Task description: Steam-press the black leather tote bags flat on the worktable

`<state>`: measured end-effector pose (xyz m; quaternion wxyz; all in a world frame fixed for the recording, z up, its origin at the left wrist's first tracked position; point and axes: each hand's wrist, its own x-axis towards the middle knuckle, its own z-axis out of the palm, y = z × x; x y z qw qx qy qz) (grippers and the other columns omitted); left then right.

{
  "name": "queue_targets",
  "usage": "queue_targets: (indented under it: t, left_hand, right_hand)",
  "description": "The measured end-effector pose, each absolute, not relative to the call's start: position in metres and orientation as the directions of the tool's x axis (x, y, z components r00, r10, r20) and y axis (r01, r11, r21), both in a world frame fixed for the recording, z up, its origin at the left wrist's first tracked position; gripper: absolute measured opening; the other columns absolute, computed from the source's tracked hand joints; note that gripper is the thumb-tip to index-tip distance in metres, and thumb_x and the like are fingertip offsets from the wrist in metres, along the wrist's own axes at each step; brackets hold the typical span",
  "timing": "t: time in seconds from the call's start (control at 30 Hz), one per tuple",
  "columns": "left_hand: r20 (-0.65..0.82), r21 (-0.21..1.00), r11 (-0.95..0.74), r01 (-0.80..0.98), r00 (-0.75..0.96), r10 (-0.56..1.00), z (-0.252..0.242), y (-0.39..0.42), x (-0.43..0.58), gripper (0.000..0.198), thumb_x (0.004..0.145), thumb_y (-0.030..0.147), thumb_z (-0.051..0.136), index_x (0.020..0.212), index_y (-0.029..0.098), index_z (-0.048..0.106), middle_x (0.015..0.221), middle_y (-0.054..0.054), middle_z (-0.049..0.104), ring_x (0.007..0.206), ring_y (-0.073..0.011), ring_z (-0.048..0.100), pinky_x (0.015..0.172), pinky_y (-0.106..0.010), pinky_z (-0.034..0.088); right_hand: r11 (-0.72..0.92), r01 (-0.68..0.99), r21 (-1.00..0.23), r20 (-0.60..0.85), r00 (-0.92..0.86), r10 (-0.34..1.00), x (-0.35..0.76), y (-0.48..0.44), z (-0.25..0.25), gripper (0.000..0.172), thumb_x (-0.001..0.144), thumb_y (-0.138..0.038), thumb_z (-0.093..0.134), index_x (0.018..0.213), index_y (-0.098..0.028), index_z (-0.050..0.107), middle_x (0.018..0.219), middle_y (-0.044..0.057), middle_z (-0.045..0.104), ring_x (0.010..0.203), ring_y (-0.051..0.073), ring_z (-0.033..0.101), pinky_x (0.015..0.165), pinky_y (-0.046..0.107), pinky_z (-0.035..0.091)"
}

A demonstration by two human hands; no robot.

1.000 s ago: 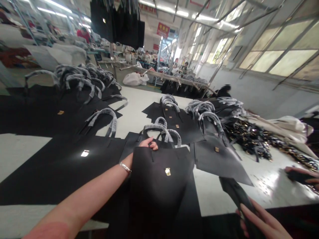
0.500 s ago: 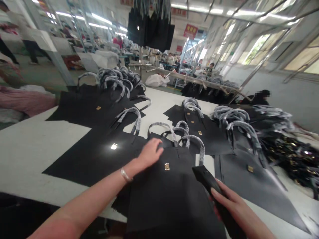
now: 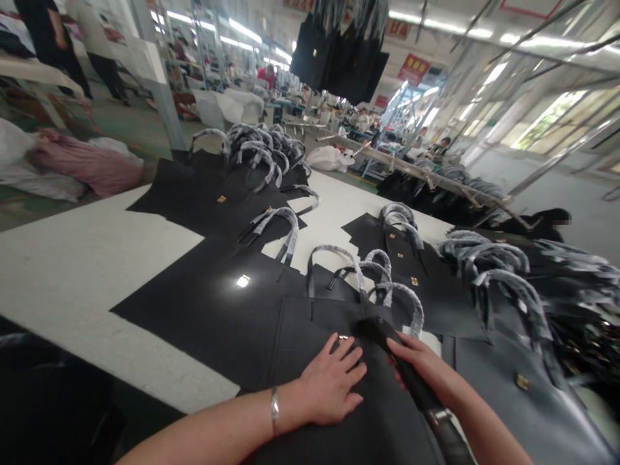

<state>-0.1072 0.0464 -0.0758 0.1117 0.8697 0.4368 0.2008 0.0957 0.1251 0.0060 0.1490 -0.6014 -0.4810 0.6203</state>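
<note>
Left hand [image 3: 334, 382] | grip spread on bag [image 3: 380, 391] | right hand [image 3: 429, 363] | grip wrapped round tool [image 3: 415, 384]

No wording can be read with certainty; yellow characters are borne by a red sign [image 3: 414, 68] hung well beyond the hands, but they are too blurred to be made out; markings on a red banner [image 3: 397, 29] higher up and a smaller red sign [image 3: 381, 101] lower down are likewise illegible.

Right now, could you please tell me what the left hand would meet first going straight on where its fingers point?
Probably the long black piece in the right hand, though depth there is hard to judge.
</note>
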Motion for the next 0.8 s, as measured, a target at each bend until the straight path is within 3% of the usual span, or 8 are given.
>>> queue_targets:
  t: [0.2, 0.43, 0.6, 0.67, 0.8]
  left_hand:
    - [0.266, 0.366, -0.599, 0.713, 0.536, 0.801, -0.075, 0.046, -0.106, 0.053, 0.09, 0.049, 0.041, 0.132, 0.017, 0.047, 0.142, -0.01, 0.041, 0.137, -0.0302, 0.024, 0.112, -0.051, 0.01]
    - [0.309, 0.323, -0.601, 0.731, 0.519, 0.797, -0.073, 0.045, -0.108, 0.053, 0.091, 0.049, 0.042, 0.131, 0.015, 0.047, 0.14, -0.011, 0.044, 0.136, -0.0295, 0.026, 0.112, -0.05, 0.013]
    - [0.387, 0.217, -0.724, 0.655, 0.624, 0.679, -0.084, 0.045, -0.1, 0.035, 0.092, 0.036, 0.044, 0.108, 0.009, 0.06, 0.111, -0.013, 0.062, 0.116, -0.0231, 0.049, 0.108, -0.037, 0.026]
    - [0.394, 0.205, -0.769, 0.606, 0.668, 0.631, -0.093, 0.048, -0.096, 0.026, 0.09, 0.03, 0.046, 0.096, 0.011, 0.063, 0.099, -0.011, 0.065, 0.105, -0.022, 0.055, 0.104, -0.035, 0.031]
    - [0.439, 0.219, -0.792, 0.57, 0.667, 0.602, -0.104, 0.05, -0.093, 0.023, 0.084, 0.021, 0.05, 0.099, 0.01, 0.063, 0.1, -0.012, 0.065, 0.104, -0.0249, 0.056, 0.101, -0.038, 0.034]
  right_hand:
    - [-0.532, 0.401, -0.746, -0.638, -0.202, 0.743, 0.101, 0.125, 0.006, 0.033, 0.079, -0.043, 0.066, 0.1, -0.018, 0.057, 0.063, 0.0, 0.063, 0.043, 0.014, 0.058, 0.037, 0.022, 0.046]
    - [-0.356, 0.395, -0.847, -0.435, -0.128, 0.891, 0.077, 0.125, 0.021, 0.061, 0.078, -0.042, 0.067, 0.131, -0.023, 0.043, 0.069, -0.004, 0.062, 0.046, 0.013, 0.057, 0.04, 0.023, 0.047]
    - [-0.365, 0.474, -0.802, -0.536, -0.299, 0.79, 0.05, 0.106, 0.024, 0.069, 0.074, -0.049, 0.068, 0.134, -0.023, 0.046, 0.057, -0.005, 0.06, 0.041, 0.016, 0.056, 0.038, 0.025, 0.043]
    - [-0.322, 0.491, -0.81, -0.54, -0.408, 0.737, 0.029, 0.105, 0.021, 0.065, 0.074, -0.047, 0.069, 0.132, -0.022, 0.051, 0.06, -0.004, 0.063, 0.048, 0.017, 0.06, 0.044, 0.026, 0.047]
    - [-0.26, 0.536, -0.803, -0.54, -0.473, 0.696, -0.009, 0.111, 0.017, 0.054, 0.076, -0.043, 0.067, 0.125, -0.021, 0.059, 0.066, -0.003, 0.066, 0.06, 0.018, 0.062, 0.052, 0.024, 0.047]
